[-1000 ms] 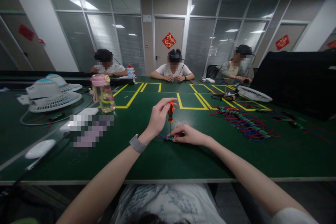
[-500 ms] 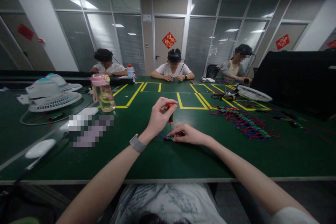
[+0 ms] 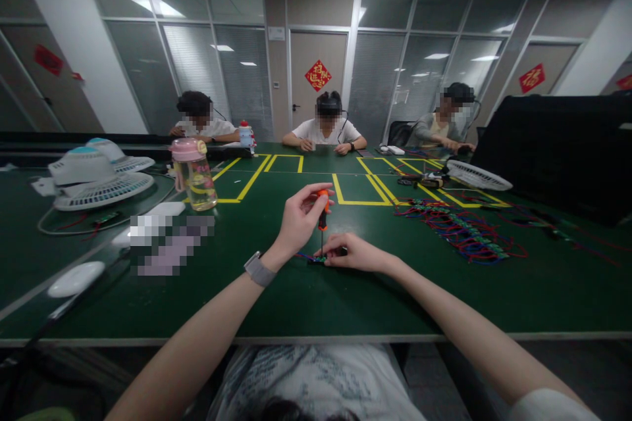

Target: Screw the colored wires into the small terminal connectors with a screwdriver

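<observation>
My left hand (image 3: 302,212) is closed around the orange-and-black handle of a screwdriver (image 3: 323,216), which stands nearly upright. The thin shaft points down and its tip meets a small green circuit board (image 3: 317,260) lying on the table. My right hand (image 3: 353,252) pinches the right end of this board between thumb and fingers, beside the screwdriver's tip. Blue and red wires (image 3: 303,255) leave the board on its left side. The exact spot under the tip is too small to make out.
On the right lies a row of circuit boards with red and blue wires (image 3: 457,230). A pink-lidded bottle (image 3: 192,174), white fans (image 3: 101,177) and a white oval object (image 3: 76,279) stand left. Yellow tape (image 3: 363,202) marks the green table. Several people sit opposite.
The screwdriver's handle has turned slightly in my left hand, whose fingers have shifted a little. My right hand and the board stay put. The person opposite has moved their hands apart.
</observation>
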{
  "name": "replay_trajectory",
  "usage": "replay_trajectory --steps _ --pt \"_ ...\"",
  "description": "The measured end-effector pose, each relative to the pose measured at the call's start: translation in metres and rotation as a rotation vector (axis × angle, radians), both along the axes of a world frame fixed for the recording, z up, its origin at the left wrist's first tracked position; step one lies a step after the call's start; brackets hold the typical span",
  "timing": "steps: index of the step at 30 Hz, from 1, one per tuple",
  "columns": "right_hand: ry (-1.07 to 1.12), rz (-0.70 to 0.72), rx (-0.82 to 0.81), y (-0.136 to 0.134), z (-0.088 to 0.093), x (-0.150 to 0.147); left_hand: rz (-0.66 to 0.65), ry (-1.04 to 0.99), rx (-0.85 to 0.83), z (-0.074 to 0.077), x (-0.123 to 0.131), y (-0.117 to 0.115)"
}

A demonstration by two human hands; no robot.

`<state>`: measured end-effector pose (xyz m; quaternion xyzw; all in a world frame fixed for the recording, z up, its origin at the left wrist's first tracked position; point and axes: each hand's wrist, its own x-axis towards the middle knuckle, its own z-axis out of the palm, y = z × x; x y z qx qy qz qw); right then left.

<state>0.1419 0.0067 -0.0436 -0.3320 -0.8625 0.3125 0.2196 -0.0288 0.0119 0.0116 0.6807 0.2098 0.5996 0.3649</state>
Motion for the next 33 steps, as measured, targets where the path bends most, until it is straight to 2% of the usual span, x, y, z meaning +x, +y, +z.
replay_trajectory --steps 5,11,13,19,33 --pt "-0.004 -0.004 0.013 0.0004 -0.0003 0.0006 0.127 0.081 0.096 0.0002 -0.0017 -0.0009" --pt "-0.008 0.007 0.018 0.0015 -0.0014 0.0009 0.175 0.094 0.136 0.0023 -0.0024 -0.0010" --pt "-0.008 0.007 0.022 0.0013 -0.0012 0.0008 0.153 0.091 0.130 0.0021 -0.0030 0.0004" --pt "-0.004 0.006 0.010 0.0001 0.0002 0.0004 -0.032 0.015 -0.007 0.0011 -0.0024 0.0013" --pt "-0.012 -0.001 0.008 -0.0009 0.0012 0.0006 0.056 0.028 0.031 0.0036 -0.0019 -0.0020"
